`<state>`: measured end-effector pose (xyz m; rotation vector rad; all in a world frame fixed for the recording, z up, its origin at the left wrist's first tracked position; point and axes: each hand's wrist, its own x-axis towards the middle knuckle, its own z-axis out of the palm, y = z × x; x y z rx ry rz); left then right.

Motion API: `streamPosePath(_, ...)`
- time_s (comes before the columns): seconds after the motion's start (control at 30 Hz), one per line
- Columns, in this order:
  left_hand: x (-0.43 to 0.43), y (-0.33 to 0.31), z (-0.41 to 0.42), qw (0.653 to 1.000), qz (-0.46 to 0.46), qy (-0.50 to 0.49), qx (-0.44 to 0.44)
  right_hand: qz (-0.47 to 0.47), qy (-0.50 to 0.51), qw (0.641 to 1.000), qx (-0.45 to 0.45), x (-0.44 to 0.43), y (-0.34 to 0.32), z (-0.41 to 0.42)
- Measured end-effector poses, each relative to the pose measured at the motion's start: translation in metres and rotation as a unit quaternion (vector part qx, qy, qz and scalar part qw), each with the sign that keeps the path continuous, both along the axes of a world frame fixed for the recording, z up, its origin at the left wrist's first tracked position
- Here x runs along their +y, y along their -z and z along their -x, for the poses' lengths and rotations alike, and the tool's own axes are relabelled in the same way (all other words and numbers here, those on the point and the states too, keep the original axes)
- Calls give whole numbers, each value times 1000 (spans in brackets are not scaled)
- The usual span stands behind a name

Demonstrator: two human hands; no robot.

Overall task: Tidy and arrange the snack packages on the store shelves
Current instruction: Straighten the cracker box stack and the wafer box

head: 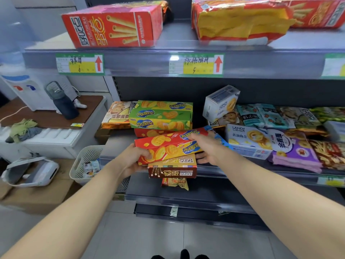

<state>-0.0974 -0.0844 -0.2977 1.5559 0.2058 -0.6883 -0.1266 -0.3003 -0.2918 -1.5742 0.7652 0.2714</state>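
Left hand [133,159]: fingers curled round left end of red Zecheese box [164,144]. Right hand [204,146] grips right end. Box tilted, above brown box [172,170] at shelf [233,171] edge.

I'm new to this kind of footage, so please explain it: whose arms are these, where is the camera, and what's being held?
There is no machine here. A person wears one wide-angle camera on the head, looking forward and down, so the two bare arms are their own. They stand at a store shelf crowded with snack packs. The left hand grips the left end of a red box of biscuits, and the right hand grips its right end. The box is tilted. A brown box lies just under it at the shelf's front edge. Behind are stacked green boxes.
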Motion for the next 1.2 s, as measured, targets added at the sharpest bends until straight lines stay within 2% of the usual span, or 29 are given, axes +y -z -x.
streamPosePath(0.13,25,-6,-5,999,-45,-23,-12,-47,-10,999,-6,23,-2,-3)
streamPosePath(0.53,108,-2,-29,988,-66,-140,-16,-123,-84,989,-21,93,-1,-33)
streamPosePath(0.87,63,-6,-42,990,-45,-120,-58,-140,-27,989,-22,55,14,-40)
streamPosePath(0.97,53,-8,-49,982,-71,-136,-110,-147,-20,989,-12,51,18,-39)
streamPosePath(1.07,42,-12,-57,979,-93,-121,-132,-119,-12,993,-7,41,17,-37)
streamPosePath(1.2,6,-11,-51,987,-60,-60,-133,-47,37,998,3,7,13,-33)
